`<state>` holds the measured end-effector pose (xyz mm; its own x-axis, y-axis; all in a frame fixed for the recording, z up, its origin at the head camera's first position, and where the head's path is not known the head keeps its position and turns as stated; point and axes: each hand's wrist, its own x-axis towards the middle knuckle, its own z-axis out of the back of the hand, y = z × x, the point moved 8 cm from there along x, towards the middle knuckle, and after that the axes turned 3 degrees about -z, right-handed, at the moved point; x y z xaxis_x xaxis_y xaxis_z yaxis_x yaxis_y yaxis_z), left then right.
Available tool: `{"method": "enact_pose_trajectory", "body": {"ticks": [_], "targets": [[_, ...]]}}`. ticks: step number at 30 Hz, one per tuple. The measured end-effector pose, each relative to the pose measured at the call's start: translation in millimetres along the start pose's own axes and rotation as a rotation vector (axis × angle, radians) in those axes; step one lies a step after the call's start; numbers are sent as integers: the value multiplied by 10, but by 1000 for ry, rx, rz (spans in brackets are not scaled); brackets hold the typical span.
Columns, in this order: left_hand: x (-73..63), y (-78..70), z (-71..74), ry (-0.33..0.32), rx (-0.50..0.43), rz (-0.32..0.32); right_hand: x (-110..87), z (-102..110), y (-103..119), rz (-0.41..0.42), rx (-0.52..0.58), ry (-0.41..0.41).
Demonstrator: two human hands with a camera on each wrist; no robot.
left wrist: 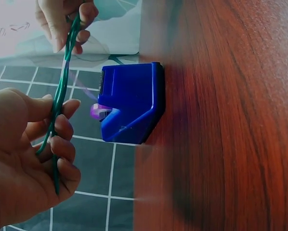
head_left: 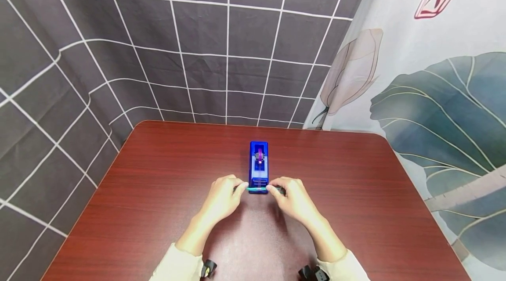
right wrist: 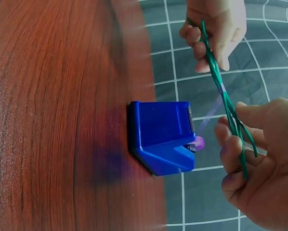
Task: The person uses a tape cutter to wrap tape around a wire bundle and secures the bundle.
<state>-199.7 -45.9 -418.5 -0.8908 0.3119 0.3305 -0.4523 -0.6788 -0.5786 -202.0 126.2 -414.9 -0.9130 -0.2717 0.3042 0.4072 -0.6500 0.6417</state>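
Note:
A blue tape dispenser (head_left: 259,174) stands in the middle of the table, with a purple roll core (head_left: 259,154) inside. A bundle of thin green wires (right wrist: 216,72) is held crosswise over its near end. My left hand (head_left: 223,196) pinches the bundle's left part between thumb and fingers; my right hand (head_left: 293,198) pinches the right part. In the right wrist view, a translucent purplish tape strip (right wrist: 212,113) stretches from the dispenser to the middle of the wires. Loose wire ends spread out below the right fingers.
The reddish-brown wooden table (head_left: 178,153) reaches back to a dark grey curtain (head_left: 197,30) with a white grid. On the right hangs a white curtain (head_left: 407,52) printed with leaves. Dark wrist cameras sit at both white sleeves (head_left: 178,265).

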Motion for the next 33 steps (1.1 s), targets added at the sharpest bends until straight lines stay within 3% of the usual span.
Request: {"method": "enact_pose_trajectory", "body": {"ticks": [7,15,33], "targets": [[-2,-4,-14,11,4,-8,-12,-40,-21,-17,10,63],[-11,10,-34,7,-2,-9,-19,-38,-21,-5,-39,76],[4,12,-12,-14,24,10,-27,-3,-50,-37,-33,4]]}}
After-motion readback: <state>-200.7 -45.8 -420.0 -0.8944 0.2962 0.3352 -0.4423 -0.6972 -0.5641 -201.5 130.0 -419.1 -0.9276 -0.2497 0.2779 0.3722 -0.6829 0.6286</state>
